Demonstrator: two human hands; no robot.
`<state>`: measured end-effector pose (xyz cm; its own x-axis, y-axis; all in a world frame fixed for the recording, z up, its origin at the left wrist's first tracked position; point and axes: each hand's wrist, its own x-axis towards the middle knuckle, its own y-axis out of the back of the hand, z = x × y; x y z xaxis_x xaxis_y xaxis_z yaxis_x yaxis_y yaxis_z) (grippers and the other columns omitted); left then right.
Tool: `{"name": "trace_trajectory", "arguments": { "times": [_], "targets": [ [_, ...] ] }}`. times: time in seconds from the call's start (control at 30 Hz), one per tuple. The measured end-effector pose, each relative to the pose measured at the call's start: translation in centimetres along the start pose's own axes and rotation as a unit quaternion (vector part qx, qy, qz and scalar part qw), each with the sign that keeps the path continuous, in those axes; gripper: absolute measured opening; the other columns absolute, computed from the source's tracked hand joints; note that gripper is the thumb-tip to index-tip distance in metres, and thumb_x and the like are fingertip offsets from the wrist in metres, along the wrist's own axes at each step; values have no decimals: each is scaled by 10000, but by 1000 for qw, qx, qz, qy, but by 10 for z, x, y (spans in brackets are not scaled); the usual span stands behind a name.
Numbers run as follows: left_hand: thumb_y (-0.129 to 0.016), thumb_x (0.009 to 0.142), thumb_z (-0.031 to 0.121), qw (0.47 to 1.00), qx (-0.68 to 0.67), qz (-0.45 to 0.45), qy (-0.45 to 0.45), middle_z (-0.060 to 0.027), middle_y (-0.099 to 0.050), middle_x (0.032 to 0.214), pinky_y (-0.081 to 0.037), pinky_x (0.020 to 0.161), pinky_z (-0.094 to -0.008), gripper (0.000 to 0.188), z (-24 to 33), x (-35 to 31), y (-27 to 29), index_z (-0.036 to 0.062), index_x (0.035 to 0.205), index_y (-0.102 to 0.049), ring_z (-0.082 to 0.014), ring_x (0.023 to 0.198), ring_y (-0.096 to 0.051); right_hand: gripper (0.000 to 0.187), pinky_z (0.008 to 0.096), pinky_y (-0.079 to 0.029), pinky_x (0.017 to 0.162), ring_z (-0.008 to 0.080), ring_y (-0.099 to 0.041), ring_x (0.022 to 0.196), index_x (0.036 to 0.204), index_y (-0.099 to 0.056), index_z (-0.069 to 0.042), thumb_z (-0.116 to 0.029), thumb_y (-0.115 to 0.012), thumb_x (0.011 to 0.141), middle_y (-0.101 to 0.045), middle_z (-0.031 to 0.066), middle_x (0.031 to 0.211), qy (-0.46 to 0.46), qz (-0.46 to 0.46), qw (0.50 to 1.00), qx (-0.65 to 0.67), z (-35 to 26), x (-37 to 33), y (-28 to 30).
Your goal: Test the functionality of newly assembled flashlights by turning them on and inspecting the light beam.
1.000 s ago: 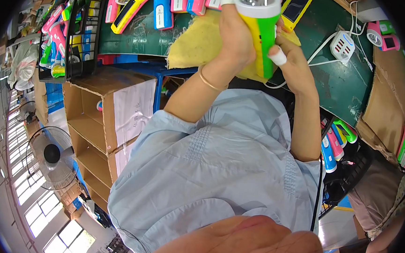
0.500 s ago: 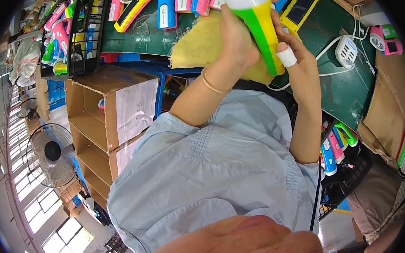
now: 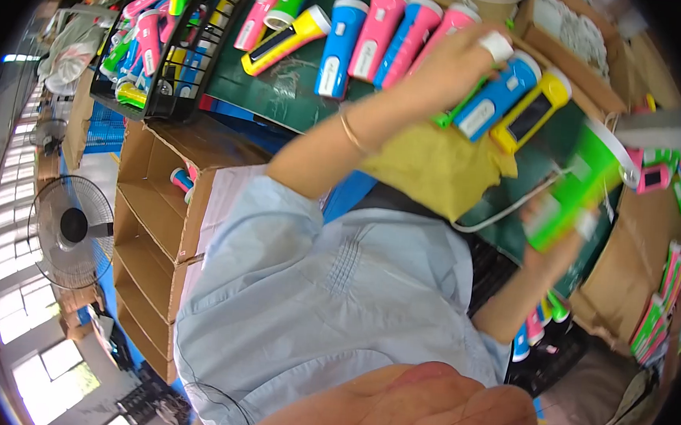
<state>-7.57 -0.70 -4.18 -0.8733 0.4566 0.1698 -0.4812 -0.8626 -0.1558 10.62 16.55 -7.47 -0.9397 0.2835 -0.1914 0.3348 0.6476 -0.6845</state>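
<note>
My right hand is closed round a green flashlight with a yellow side and a white head, out over the right of the table; motion blurs both. White tape wraps one finger of that hand. In the row at the back of the table, my left hand is closed over another green flashlight, hiding most of it. Its green end shows below the hand, and a white part shows above. Beside it lie a blue flashlight and a pink flashlight. A yellow cloth lies nearer me.
More pink, blue, green and yellow flashlights, including a blue one, line the green table. A black crate of flashlights stands at left, above cardboard shelves. A white cable crosses the table; cardboard stands at right.
The green-and-yellow flashlight has moved right and toward me in my right hand. My left hand has left it and reached onto the green flashlight in the row. The view has shifted.
</note>
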Motion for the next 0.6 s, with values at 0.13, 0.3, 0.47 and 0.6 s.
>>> {"name": "trace_trajectory", "arguments": {
  "times": [0.13,0.3,0.47,0.6],
  "targets": [
    [-627,691,183,767,528,250,-263,-218,-563,945,-448,791,-454,396,-28,147,174,-66,979,-519,-369,867,-551,499,328,-456,707,218,-539,890,1261,-400,-19,-364,-464,907,-534,97,1106,293,318,876,-212,-78,-17,96],
    [-576,754,358,660,705,227,127,-274,-540,1082,-407,911,-443,557,-72,232,307,-69,1094,-464,-392,1073,-502,420,316,-494,809,256,-565,915,1242,-416,73,-136,-490,885,-514,227,1077,352,546,672,-357,-79,-26,97],
    [-558,812,440,691,686,218,65,-234,-599,953,-526,633,-388,569,-69,245,324,-76,1030,-457,-339,777,-629,413,233,-461,638,144,-541,743,1195,-469,57,-93,-496,812,-537,77,784,291,103,913,-268,-56,-13,57],
    [-516,886,269,989,-40,26,137,-160,-557,913,-510,659,-376,387,22,144,157,-69,1065,-457,-252,761,-581,436,284,-462,568,191,-555,590,1175,-474,90,-225,-499,874,-563,127,780,52,-52,972,-223,-20,5,-24]
  ]
}}
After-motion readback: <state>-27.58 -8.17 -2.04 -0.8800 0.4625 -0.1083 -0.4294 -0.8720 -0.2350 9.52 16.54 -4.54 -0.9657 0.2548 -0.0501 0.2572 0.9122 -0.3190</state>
